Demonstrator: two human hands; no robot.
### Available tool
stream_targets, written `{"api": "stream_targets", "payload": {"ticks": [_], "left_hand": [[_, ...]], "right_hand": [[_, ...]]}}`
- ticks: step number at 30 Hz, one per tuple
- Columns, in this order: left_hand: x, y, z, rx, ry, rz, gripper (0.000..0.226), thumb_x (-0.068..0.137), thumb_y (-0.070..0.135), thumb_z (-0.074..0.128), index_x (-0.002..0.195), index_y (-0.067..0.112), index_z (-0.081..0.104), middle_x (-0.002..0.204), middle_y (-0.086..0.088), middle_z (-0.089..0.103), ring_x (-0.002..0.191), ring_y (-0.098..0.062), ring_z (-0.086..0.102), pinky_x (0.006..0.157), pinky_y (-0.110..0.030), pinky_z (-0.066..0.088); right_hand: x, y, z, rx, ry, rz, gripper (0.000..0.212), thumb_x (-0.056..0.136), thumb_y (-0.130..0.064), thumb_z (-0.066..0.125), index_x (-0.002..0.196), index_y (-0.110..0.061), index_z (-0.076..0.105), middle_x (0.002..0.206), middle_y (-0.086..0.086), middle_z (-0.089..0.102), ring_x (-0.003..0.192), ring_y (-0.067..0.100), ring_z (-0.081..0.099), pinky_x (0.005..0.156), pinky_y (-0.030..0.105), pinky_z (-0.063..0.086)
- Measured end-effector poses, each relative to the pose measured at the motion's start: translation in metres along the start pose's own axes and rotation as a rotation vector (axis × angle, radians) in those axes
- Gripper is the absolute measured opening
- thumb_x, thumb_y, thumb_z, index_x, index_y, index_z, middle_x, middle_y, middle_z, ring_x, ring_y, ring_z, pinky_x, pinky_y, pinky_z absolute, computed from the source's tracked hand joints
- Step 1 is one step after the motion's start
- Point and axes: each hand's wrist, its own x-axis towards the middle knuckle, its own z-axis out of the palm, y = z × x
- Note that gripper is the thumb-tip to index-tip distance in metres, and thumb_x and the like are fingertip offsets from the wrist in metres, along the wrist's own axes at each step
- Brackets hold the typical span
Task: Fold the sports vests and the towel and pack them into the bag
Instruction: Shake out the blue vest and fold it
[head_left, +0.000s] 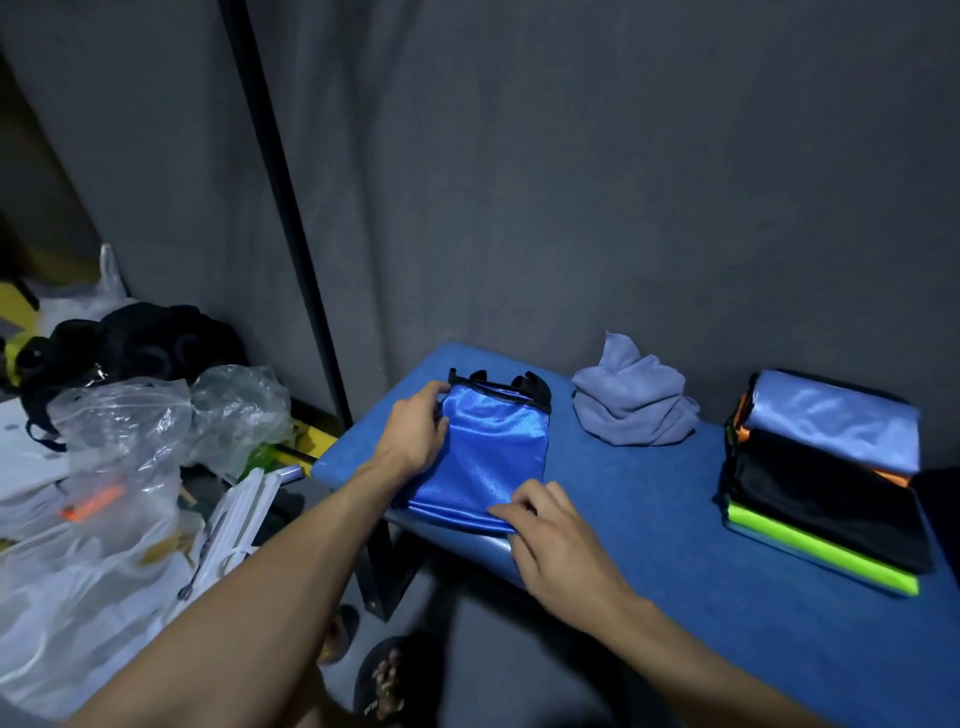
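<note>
Over at 9 o'clock, off the bench, sits a heap of clutter: a crumpled clear plastic bag (122, 436) with something orange showing through it, a dark bundle of black fabric (140, 348) behind it at about 10 o'clock, and white plastic bags (78, 613) spilling toward 8 o'clock. A black pole (291, 218) runs up in front of the grey curtain (623, 156) that backs the whole scene.

The blue padded bench (701, 545) stretches from the centre toward 4 o'clock. At its left end lies the shiny blue bag (488, 452), flat, with black trim and buckle pieces at its far edge. The left hand (415, 431) grips the bag's left side near the top, thumb curled over the black rim and fingers on the fabric. The right hand (550, 535) is at the bag's near edge, at about 6 o'clock from its middle, fingers bent and pinching the fabric where it hangs over the bench front.

Near the bag at 1 o'clock from it, but not touching, a grey-lilac towel (634, 405) sits crumpled in a loose mound against the curtain.

Further on, at 3 o'clock, is a stack of folded sports vests (826, 483): a pale blue one (836, 421) on top, orange edges peeking beneath it, a black one (831, 504) under that, and a lime green one (821, 556) at the bottom.

Down at 6 o'clock, on the floor, a foot in a dark sandal (387, 680) shows.
</note>
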Motion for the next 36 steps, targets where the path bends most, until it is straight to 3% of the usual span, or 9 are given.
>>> {"api": "stream_targets", "payload": {"ticks": [4,9,14,17,21,25,31,34,36], "left_hand": [[0.002,-0.006,0.000,-0.024,0.021,-0.048,0.034,0.097,0.012,0.061,0.131,0.014,0.060,0.105,-0.003,0.072,0.102,-0.024,0.064,0.083,-0.022,0.040],[0.003,-0.006,0.001,-0.025,0.043,-0.055,0.032,0.096,0.012,0.063,0.127,0.014,0.063,0.097,0.002,0.070,0.088,-0.014,0.059,0.084,-0.024,0.044],[0.003,-0.006,0.001,-0.040,0.069,-0.066,0.031,0.095,0.016,0.067,0.126,0.014,0.065,0.098,0.001,0.070,0.094,-0.019,0.066,0.081,-0.017,0.040],[0.006,-0.004,-0.005,-0.233,0.032,-0.205,0.031,0.092,0.019,0.073,0.121,0.018,0.062,0.089,0.004,0.061,0.079,-0.014,0.060,0.065,-0.010,0.044],[0.008,-0.011,-0.015,-0.404,-0.083,-0.238,0.058,0.086,0.004,0.078,0.139,0.013,0.054,0.108,-0.003,0.061,0.077,-0.017,0.059,0.083,-0.030,0.053],[0.000,-0.014,-0.017,-0.181,-0.030,-0.129,0.059,0.086,0.004,0.077,0.140,0.017,0.057,0.120,0.000,0.068,0.087,-0.011,0.066,0.091,-0.026,0.052],[-0.011,-0.016,-0.015,0.069,-0.019,0.030,0.059,0.087,0.013,0.077,0.141,0.015,0.053,0.128,-0.003,0.061,0.114,-0.022,0.062,0.101,-0.024,0.042],[-0.013,-0.004,-0.029,0.136,0.059,0.266,0.034,0.081,0.010,0.078,0.111,0.019,0.064,0.107,0.003,0.056,0.097,-0.019,0.059,0.090,-0.028,0.046],[-0.021,0.011,-0.040,0.083,-0.121,0.376,0.022,0.080,0.018,0.082,0.095,0.022,0.067,0.089,0.011,0.060,0.080,-0.010,0.059,0.078,-0.032,0.050]], "right_hand": [[0.006,0.003,-0.006,0.314,0.023,0.224,0.027,0.088,-0.006,0.065,0.106,-0.025,0.071,0.089,-0.015,0.046,0.081,0.000,0.051,0.075,0.010,0.038],[0.017,0.010,-0.015,0.329,-0.051,0.343,0.030,0.077,-0.003,0.069,0.079,-0.032,0.060,0.061,-0.009,0.045,0.060,0.010,0.047,0.059,0.022,0.039],[0.022,0.009,-0.019,0.262,-0.130,0.277,0.024,0.078,-0.005,0.062,0.077,-0.028,0.057,0.058,-0.014,0.050,0.056,0.012,0.043,0.059,0.031,0.041],[0.023,0.010,-0.021,0.249,-0.135,0.246,0.020,0.078,-0.007,0.064,0.076,-0.027,0.061,0.058,-0.016,0.051,0.057,0.010,0.046,0.058,0.027,0.040],[0.026,0.011,-0.024,0.269,-0.151,0.256,0.014,0.078,-0.016,0.073,0.074,-0.024,0.063,0.055,-0.010,0.050,0.057,0.009,0.048,0.057,0.024,0.039],[0.025,0.010,-0.024,0.233,-0.161,0.203,0.020,0.080,-0.036,0.080,0.079,-0.026,0.063,0.075,-0.011,0.051,0.068,0.008,0.049,0.069,0.026,0.045],[0.026,0.010,-0.021,0.161,-0.159,0.153,0.021,0.087,-0.034,0.075,0.079,-0.021,0.061,0.084,-0.011,0.050,0.081,0.009,0.049,0.077,0.030,0.045],[0.028,0.012,-0.022,0.158,-0.179,0.144,0.020,0.086,-0.035,0.076,0.080,-0.023,0.060,0.085,-0.010,0.051,0.081,0.009,0.047,0.076,0.031,0.045],[0.029,0.013,-0.026,0.086,-0.216,0.086,0.020,0.086,-0.042,0.073,0.086,-0.027,0.060,0.091,-0.011,0.050,0.086,0.010,0.041,0.079,0.032,0.043]]}}
